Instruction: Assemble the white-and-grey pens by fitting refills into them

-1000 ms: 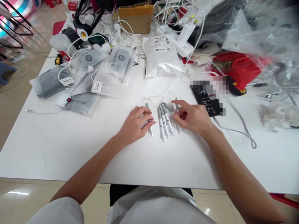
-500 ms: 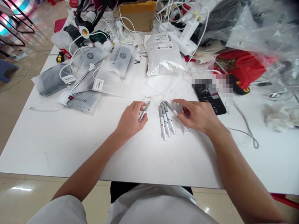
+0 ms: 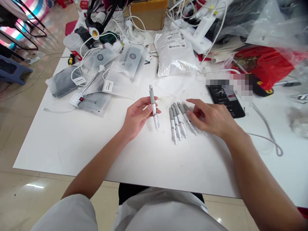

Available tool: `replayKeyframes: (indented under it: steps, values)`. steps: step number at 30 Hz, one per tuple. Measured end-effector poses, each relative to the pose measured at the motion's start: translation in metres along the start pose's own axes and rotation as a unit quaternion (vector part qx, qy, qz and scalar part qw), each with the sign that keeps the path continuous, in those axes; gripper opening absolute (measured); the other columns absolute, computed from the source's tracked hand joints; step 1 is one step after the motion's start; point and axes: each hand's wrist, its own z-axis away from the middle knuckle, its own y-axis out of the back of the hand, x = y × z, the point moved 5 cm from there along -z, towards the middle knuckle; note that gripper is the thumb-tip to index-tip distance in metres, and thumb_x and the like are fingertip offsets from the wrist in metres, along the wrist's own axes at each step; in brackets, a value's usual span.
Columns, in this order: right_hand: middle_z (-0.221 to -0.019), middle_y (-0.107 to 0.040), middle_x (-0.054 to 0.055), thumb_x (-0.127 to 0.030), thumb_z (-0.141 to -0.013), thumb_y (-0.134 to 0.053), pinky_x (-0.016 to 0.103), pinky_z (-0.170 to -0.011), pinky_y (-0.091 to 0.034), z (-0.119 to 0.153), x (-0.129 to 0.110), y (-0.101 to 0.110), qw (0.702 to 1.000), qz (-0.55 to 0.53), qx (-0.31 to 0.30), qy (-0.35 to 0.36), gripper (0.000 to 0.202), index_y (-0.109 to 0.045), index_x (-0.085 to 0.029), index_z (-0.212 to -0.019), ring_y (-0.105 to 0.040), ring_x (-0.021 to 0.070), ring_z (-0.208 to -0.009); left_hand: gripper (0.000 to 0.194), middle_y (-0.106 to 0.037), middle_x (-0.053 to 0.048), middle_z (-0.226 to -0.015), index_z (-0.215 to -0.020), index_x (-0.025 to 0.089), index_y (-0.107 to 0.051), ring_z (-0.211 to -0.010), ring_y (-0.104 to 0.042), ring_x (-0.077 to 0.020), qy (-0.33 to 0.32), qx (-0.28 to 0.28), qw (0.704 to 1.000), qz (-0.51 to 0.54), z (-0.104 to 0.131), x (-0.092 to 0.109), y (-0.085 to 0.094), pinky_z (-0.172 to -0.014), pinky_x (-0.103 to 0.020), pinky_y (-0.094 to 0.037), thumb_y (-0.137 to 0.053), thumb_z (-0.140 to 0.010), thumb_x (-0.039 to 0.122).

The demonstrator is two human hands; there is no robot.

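A pen with a grey grip and a white barrel [image 3: 154, 109] is pinched between the thumb and fingers of my left hand [image 3: 139, 115], grey end pointing away from me. To its right, several similar pens [image 3: 176, 122] lie side by side on the white table [image 3: 144, 160]. My right hand [image 3: 211, 117] rests over the right end of this row, index finger stretched out and thumb apart from it. Beneath the thumb, one more pen [image 3: 184, 106] is partly covered by the hand. The other right fingers are curled and partly hidden.
A phone [image 3: 226, 101] lies beyond my right hand, with a grey cable [image 3: 267, 134] beside it. At the back are a white parcel [image 3: 176, 59], a cardboard box [image 3: 149, 14] and a red bag [image 3: 271, 65]. Packaged pouches [image 3: 96, 103] and a lamp socket [image 3: 76, 98] lie left.
My left hand has turned palm-up, bringing its pen more upright and into fuller view. The pen by my right thumb now lies with the row. The whole view has shifted slightly.
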Motion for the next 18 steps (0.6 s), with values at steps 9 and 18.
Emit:
replayKeyframes:
  steps: [9, 18]
  values:
    - [-0.074, -0.071, 0.003, -0.034, -0.111, -0.055, 0.031, -0.057, -0.042, 0.001, -0.015, 0.004, 0.989, -0.039, 0.135, 0.035, 0.030, -0.073, -0.015, -0.125, -0.058, 0.0150, -0.058, 0.028, -0.074, -0.003, -0.111, -0.106, 0.024, -0.075, -0.106, -0.078, -0.0221, 0.010, -0.001, 0.999, 0.044, -0.001, 0.000, -0.001, -0.098, -0.037, -0.063, -0.090, -0.089, 0.039]
    - [-0.099, -0.078, 0.009, -0.040, -0.111, -0.058, 0.038, -0.073, -0.057, 0.008, -0.074, -0.008, 0.972, -0.126, 0.112, 0.161, 0.033, -0.061, -0.020, -0.137, -0.074, 0.0247, -0.079, 0.028, -0.079, -0.005, -0.110, -0.103, 0.022, -0.074, -0.112, -0.075, -0.0207, -0.004, -0.031, 0.999, -0.043, 0.004, -0.014, -0.011, -0.102, -0.037, -0.059, -0.093, -0.086, 0.033]
